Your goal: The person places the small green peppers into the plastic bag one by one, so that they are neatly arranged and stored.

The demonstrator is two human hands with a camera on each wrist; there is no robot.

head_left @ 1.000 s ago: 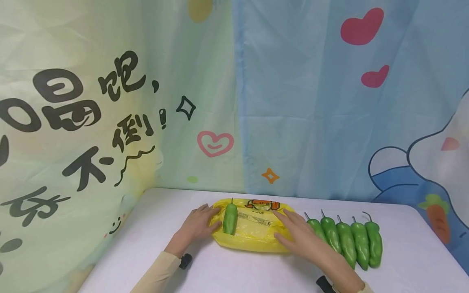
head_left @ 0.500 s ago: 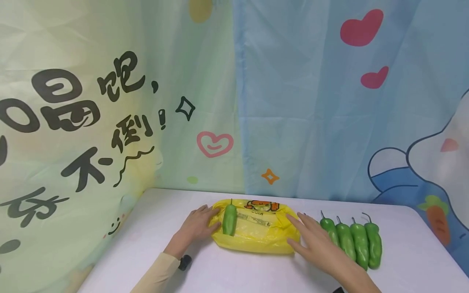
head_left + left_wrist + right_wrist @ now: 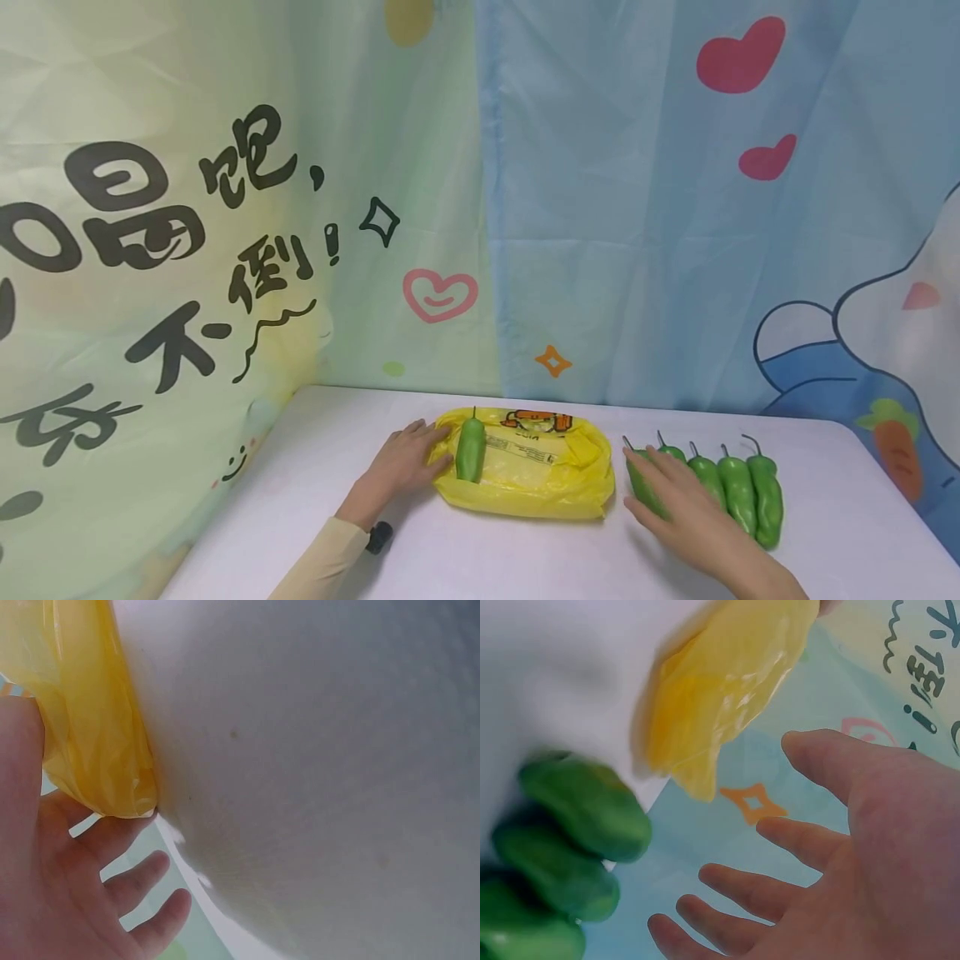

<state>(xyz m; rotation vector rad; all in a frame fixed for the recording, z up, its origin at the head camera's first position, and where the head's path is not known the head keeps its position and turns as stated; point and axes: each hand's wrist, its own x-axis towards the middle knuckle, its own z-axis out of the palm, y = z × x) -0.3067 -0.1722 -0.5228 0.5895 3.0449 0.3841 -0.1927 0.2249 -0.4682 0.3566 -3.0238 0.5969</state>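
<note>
A yellow plastic bag lies spread on the table, with one green pepper on its left part. At the bag's left end, my left hand holds the edge between thumb and fingers; the left wrist view shows the yellow plastic there, other fingers spread apart. My right hand, fingers extended, hovers over the row of green peppers right of the bag, partly hiding the leftmost ones. In the right wrist view nothing is between its fingers, and peppers lie beside it.
The white table runs back to a hanging printed cloth. Another printed cloth borders its left side. A dark wrist device shows at the left wrist.
My right hand has moved right, away from the bag's right end and over the pepper row. The left hand, the bag and the pepper on it stay in place.
</note>
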